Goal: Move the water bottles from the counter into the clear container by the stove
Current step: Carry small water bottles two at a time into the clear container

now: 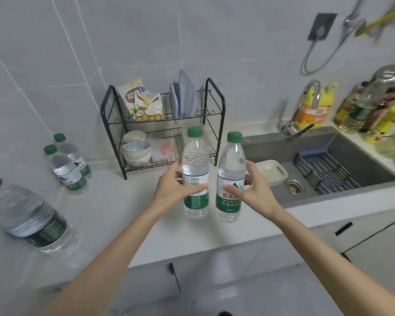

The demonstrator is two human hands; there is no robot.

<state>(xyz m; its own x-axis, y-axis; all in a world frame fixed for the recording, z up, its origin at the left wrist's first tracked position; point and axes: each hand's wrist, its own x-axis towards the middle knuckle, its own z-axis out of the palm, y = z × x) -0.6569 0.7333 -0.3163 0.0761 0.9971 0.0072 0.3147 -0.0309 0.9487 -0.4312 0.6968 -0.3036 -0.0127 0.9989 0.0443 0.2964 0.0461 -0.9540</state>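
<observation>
Two clear water bottles with green caps and green labels stand upright side by side on the white counter (128, 208). My left hand (172, 187) grips the left bottle (195, 165) around its middle. My right hand (253, 190) curls around the right bottle (230, 169), thumb across the label. Two more small bottles (66, 165) stand at the far left by the wall. A large water jug (30, 217) lies at the left edge. The clear container and the stove are out of view.
A black wire rack (162, 124) with bowls and packets stands behind the bottles. A grey sink (328, 160) with faucet, white dish and blue drainer lies to the right. Oil and sauce bottles (363, 110) crowd the far right corner.
</observation>
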